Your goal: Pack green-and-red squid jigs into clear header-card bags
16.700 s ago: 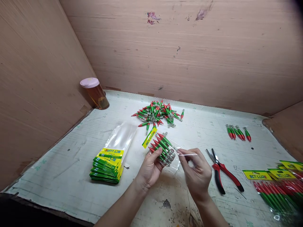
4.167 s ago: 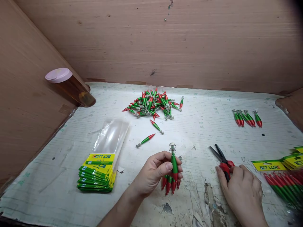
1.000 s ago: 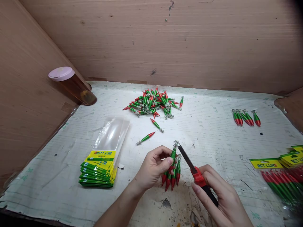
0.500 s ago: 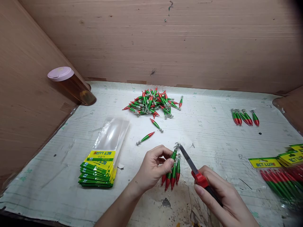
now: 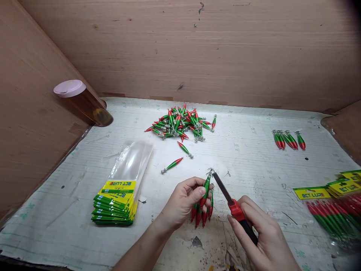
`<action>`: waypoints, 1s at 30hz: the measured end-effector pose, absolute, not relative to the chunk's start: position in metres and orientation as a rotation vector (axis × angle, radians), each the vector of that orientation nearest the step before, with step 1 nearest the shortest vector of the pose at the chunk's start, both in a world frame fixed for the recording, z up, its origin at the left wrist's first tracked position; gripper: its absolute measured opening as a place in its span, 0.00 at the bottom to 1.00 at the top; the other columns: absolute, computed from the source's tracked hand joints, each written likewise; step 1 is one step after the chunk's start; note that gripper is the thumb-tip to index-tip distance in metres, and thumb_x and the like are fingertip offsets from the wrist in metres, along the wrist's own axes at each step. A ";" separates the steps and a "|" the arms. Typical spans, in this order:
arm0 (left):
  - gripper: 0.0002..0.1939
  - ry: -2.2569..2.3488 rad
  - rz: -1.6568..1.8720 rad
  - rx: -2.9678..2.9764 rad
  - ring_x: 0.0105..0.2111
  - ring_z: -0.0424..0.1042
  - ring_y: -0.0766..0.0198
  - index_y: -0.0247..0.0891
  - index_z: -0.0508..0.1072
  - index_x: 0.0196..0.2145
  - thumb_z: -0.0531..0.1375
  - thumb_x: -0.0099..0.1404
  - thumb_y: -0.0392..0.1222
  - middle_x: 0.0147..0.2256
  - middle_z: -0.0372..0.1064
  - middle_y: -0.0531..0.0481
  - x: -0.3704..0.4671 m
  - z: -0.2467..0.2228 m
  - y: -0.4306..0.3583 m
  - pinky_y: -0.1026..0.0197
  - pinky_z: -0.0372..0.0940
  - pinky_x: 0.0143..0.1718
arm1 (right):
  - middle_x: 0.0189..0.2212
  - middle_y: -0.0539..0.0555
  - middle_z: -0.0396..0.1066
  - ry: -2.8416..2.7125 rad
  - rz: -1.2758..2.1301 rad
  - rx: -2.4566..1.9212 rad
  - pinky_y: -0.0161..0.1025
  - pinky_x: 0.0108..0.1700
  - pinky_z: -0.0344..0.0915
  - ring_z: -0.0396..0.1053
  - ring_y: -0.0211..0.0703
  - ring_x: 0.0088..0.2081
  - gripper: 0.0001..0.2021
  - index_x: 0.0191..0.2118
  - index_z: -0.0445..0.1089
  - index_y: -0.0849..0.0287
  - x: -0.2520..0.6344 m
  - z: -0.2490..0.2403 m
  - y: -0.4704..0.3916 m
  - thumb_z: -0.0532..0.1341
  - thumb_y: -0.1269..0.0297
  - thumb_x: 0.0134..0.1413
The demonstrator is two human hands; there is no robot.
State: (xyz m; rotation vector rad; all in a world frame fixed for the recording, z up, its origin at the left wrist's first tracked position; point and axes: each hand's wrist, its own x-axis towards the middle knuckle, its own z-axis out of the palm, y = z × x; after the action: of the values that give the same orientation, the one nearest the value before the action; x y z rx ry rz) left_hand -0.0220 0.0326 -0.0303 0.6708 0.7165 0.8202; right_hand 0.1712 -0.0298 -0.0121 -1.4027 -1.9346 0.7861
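My left hand (image 5: pixel 184 203) pinches a green and red squid jig (image 5: pixel 207 190) between thumb and fingers, its crown of hooks pointing up and away from me. Several similar jigs (image 5: pixel 198 219) lie under that hand, partly hidden by it. My right hand (image 5: pixel 262 233) is closed around the black and red handle of a flat-bladed tool (image 5: pixel 222 188); whether it is a file or a knife I cannot tell. The squared tip of its dark blade is close beside the hooks; contact cannot be made out.
A heap of jigs (image 5: pixel 177 122) lies at the back, with two loose ones nearer. Clear bags with yellow headers (image 5: pixel 120 195) are stacked at left. A lidded bottle (image 5: pixel 84 103) stands at back left. Filled packs (image 5: pixel 329 210) and a row of jigs (image 5: pixel 287 140) are at right.
The held jig has turned slightly in my left fingers, showing more of its red end. The blade tip has shifted slightly at the hooks. The whole view has drifted a little.
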 end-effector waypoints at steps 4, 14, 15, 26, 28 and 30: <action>0.13 0.778 0.833 0.743 0.27 0.68 0.69 0.33 0.72 0.40 0.61 0.64 0.46 0.30 0.67 0.49 -0.018 -0.033 0.030 0.65 0.64 0.29 | 0.27 0.50 0.58 -1.916 0.683 -1.434 0.34 0.28 0.61 0.62 0.39 0.28 0.08 0.30 0.58 0.56 0.167 -0.016 -0.033 0.54 0.70 0.63; 0.10 0.875 1.118 0.599 0.28 0.64 0.71 0.35 0.75 0.38 0.63 0.63 0.43 0.31 0.66 0.51 -0.029 -0.028 0.044 0.69 0.60 0.28 | 0.25 0.49 0.59 -1.799 0.912 -1.438 0.33 0.27 0.60 0.63 0.39 0.27 0.11 0.28 0.57 0.55 0.158 -0.019 -0.039 0.53 0.66 0.64; 0.09 0.874 1.123 0.591 0.28 0.64 0.72 0.35 0.75 0.39 0.63 0.63 0.43 0.31 0.66 0.51 -0.030 -0.026 0.045 0.69 0.60 0.28 | 0.26 0.49 0.60 -1.769 0.885 -1.456 0.34 0.28 0.61 0.64 0.40 0.28 0.11 0.29 0.58 0.56 0.160 -0.017 -0.037 0.53 0.66 0.64; 0.11 0.763 0.952 0.666 0.27 0.65 0.70 0.35 0.72 0.39 0.61 0.65 0.45 0.31 0.65 0.51 -0.022 -0.021 0.030 0.67 0.60 0.27 | 0.31 0.52 0.63 -1.820 0.873 -1.402 0.37 0.32 0.65 0.66 0.42 0.32 0.08 0.31 0.63 0.57 0.162 0.002 -0.022 0.55 0.67 0.63; 0.10 0.762 0.941 0.685 0.26 0.65 0.71 0.36 0.72 0.39 0.60 0.66 0.45 0.30 0.66 0.50 -0.022 -0.021 0.030 0.67 0.61 0.28 | 0.31 0.53 0.63 -1.819 0.872 -1.401 0.37 0.32 0.65 0.66 0.42 0.32 0.07 0.32 0.64 0.57 0.162 0.001 -0.023 0.55 0.67 0.63; 0.10 0.763 0.934 0.697 0.26 0.64 0.71 0.36 0.71 0.40 0.59 0.66 0.46 0.30 0.66 0.51 -0.023 -0.023 0.030 0.67 0.61 0.28 | 0.31 0.53 0.63 -1.819 0.871 -1.401 0.36 0.32 0.65 0.66 0.42 0.32 0.07 0.32 0.64 0.57 0.162 -0.001 -0.024 0.55 0.67 0.63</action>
State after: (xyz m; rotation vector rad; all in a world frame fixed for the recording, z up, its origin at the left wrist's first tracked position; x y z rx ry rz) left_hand -0.0227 0.0298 -0.0226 0.6969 0.7625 0.9342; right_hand 0.1622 -0.0237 -0.0009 -1.4013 -1.8189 0.8714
